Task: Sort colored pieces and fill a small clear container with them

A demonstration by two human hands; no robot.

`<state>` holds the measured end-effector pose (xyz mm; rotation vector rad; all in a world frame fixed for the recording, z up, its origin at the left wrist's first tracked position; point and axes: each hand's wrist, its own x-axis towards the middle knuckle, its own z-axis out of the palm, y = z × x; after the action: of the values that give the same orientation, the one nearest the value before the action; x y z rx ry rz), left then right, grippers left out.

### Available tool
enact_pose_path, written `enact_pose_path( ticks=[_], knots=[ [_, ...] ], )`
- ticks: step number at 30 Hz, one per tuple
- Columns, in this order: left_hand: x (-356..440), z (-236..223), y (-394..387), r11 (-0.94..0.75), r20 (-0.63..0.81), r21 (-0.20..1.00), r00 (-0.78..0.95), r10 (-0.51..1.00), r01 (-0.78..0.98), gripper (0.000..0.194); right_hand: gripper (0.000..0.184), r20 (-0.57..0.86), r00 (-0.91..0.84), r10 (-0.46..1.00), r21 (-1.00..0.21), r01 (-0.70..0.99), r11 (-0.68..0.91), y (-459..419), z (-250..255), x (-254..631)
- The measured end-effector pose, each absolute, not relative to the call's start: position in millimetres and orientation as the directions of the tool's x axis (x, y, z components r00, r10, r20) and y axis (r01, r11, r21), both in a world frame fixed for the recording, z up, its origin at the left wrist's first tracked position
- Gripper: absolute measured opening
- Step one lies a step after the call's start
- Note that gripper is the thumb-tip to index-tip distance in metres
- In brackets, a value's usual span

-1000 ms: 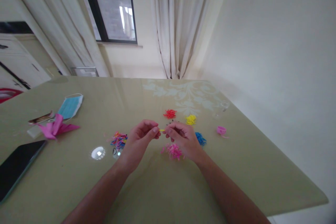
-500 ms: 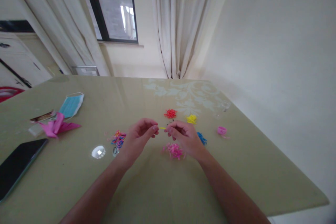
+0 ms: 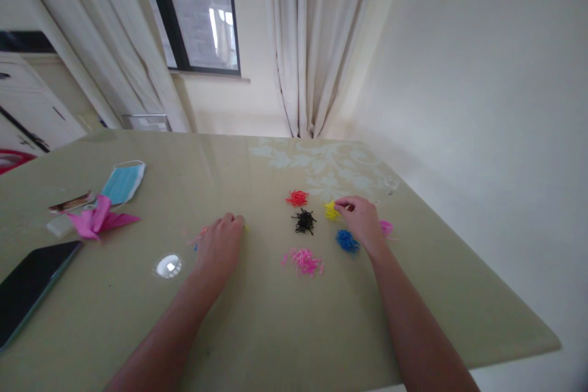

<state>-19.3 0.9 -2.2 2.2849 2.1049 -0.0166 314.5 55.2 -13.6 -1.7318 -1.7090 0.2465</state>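
My left hand (image 3: 220,248) is palm down over the mixed-colour pile of small rubber bands (image 3: 202,233), covering most of it. Its fingers bend down to the table and the tips are hidden; a speck of yellow shows beside them. My right hand (image 3: 361,220) reaches the yellow pile (image 3: 331,211), thumb and forefinger pinched at its right edge. What lies in that pinch is too small to make out. Close by are piles of red (image 3: 297,198), black (image 3: 304,221), blue (image 3: 347,241) and pink (image 3: 306,261) bands.
A pink coiled item (image 3: 386,228) sits behind my right wrist. Left of my left hand is a shiny clear dome (image 3: 169,266). Farther left lie a phone (image 3: 37,291), a pink folded-paper shape (image 3: 100,219) and a blue face mask (image 3: 123,184). A wall borders the table's right.
My hands have moved apart from the yellow strip held between them. The left went left onto the mixed pile, the right went right to the yellow pile. The black pile is now uncovered.
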Motion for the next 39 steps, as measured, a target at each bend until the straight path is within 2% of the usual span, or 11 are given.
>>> enact_pose_path(
  ticks=[10,15,18,20,23,25,28,31,34,39],
  knots=[
    [-17,-8,12,-0.152,0.029,0.015,0.151,0.988,0.988,0.029,0.014,0.298,0.144,0.944,-0.579,0.813,0.058,59,-23,317],
    [-20,-13,12,-0.165,0.133,0.055,0.157,0.979,0.985,0.029,0.022,0.42,0.16,0.893,-0.621,0.769,0.154,55,-14,310],
    [-22,-16,14,-0.176,0.252,0.216,0.119,0.96,0.96,0.028,0.028,0.502,0.115,0.857,-0.635,0.722,0.275,47,-6,293],
    [-20,-16,15,-0.22,0.325,0.427,0.078,0.943,0.877,0.026,0.027,0.531,0.05,0.846,-0.637,0.682,0.36,39,-1,276],
    [-10,-11,12,-0.261,0.307,0.777,0.017,0.952,0.573,0.024,0.023,0.5,-0.081,0.862,-0.689,0.566,0.453,25,3,249],
    [-1,-5,7,-0.233,0.241,0.91,0.021,0.97,0.343,0.027,0.02,0.43,-0.163,0.888,-0.76,0.465,0.454,16,5,233],
    [11,3,-2,-0.214,0.207,0.967,0.066,0.976,0.14,0.028,0.023,0.33,-0.258,0.908,-0.842,0.354,0.407,6,6,219],
    [17,5,-9,-0.205,0.195,0.976,0.131,0.972,0.071,0.024,0.023,0.29,-0.298,0.909,-0.888,0.271,0.372,2,6,215],
    [18,2,-11,-0.199,0.186,0.978,0.167,0.968,0.067,0.023,0.019,0.294,-0.284,0.913,-0.902,0.234,0.363,2,3,216],
    [17,0,-10,-0.237,0.212,0.958,0.159,0.964,0.163,0.023,0.014,0.31,-0.229,0.923,-0.902,0.235,0.362,3,1,217]
  ],
)
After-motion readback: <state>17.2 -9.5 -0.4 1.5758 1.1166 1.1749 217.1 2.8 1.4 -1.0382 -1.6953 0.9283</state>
